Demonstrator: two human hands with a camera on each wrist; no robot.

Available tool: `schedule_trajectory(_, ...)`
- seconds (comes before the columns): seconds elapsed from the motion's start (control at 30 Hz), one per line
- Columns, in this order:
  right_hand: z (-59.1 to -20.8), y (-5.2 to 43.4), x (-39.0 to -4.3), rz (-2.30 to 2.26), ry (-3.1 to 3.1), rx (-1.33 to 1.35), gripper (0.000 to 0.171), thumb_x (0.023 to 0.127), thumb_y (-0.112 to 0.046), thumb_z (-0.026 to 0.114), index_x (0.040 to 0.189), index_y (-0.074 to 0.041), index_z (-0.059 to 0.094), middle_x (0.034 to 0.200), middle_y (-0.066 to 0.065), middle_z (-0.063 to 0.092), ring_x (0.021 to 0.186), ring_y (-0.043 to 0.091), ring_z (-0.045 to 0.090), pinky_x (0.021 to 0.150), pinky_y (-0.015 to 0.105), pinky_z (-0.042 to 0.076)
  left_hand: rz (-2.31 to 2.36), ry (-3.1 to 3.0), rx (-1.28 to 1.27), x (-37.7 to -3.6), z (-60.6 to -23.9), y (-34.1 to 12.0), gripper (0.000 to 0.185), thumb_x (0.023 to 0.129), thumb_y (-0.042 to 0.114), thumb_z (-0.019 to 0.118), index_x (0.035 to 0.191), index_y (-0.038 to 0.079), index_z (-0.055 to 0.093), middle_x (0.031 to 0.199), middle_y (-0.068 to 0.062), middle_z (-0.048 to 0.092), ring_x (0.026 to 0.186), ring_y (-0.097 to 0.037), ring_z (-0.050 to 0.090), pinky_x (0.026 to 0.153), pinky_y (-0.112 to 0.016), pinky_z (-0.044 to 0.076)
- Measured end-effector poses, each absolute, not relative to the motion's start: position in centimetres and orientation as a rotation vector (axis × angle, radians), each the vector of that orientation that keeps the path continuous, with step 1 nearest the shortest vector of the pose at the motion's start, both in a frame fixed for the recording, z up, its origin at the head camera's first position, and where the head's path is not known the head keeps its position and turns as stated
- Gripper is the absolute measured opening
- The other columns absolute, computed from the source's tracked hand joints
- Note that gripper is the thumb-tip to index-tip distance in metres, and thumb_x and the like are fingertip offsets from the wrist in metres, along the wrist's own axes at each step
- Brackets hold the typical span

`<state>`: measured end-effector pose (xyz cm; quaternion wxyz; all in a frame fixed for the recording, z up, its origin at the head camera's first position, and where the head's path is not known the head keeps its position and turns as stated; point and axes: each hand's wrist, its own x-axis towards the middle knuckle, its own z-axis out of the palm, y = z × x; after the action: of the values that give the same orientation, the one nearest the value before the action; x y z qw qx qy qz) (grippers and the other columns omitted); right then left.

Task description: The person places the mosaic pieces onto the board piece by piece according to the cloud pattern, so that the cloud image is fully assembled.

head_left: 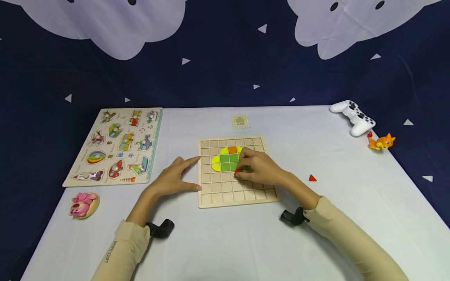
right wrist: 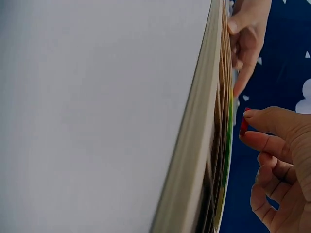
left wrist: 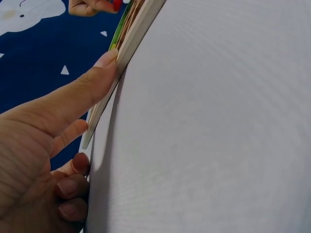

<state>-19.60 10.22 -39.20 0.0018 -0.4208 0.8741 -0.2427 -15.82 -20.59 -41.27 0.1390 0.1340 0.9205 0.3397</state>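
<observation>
Here, red piece pinched in right hand over flat grid board, orientation unclear; left hand open against board edge.

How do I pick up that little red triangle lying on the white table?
The small flat red triangle piece lies alone on the white table, to the right of the wooden grid board. It is thin, so probably come straight down from above and pinch two of its edges between thumb and forefinger. Nothing crowds it, so any side is free.
</observation>
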Motion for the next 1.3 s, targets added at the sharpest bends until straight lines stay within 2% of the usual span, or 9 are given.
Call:
schedule_trajectory(0.37,-39.4,7.7,-19.3,-0.605,2.730,-1.418,0.014,0.087,-0.025,0.077,0.090,-0.011,0.079,0.091,-0.002,0.055,0.076,0.007,0.048,0.070,0.024,0.044,1.008,2.668,0.421,-15.9,-41.5,-20.3,0.097,0.072,0.045,0.087,0.154,0.022,0.039,0.095,-0.005,0.038,0.078,-0.019,0.036,0.067,-0.033,0.030)
schedule_trajectory(0.83,-39.6,7.5,-18.9,-0.642,2.719,-1.339,0.014,0.089,-0.019,0.074,0.097,-0.009,0.078,0.094,-0.001,0.056,0.077,0.007,0.052,0.070,0.022,0.045,1.002,2.681,0.416,-15.9,-41.3,-20.4,0.097,0.072,0.045,0.087,0.153,0.023,0.039,0.095,-0.005,0.038,0.076,-0.018,0.035,0.066,-0.033,0.030)
schedule_trajectory(1.3,-39.8,7.4,-18.9,-0.647,2.719,-1.334,0.015,0.088,-0.023,0.074,0.097,-0.012,0.078,0.094,-0.001,0.058,0.076,0.007,0.051,0.072,0.024,0.045,0.994,2.673,0.393,-15.8,-41.4,-20.7,0.096,0.072,0.045,0.086,0.153,0.024,0.040,0.095,-0.005,0.037,0.077,-0.019,0.036,0.068,-0.034,0.030)
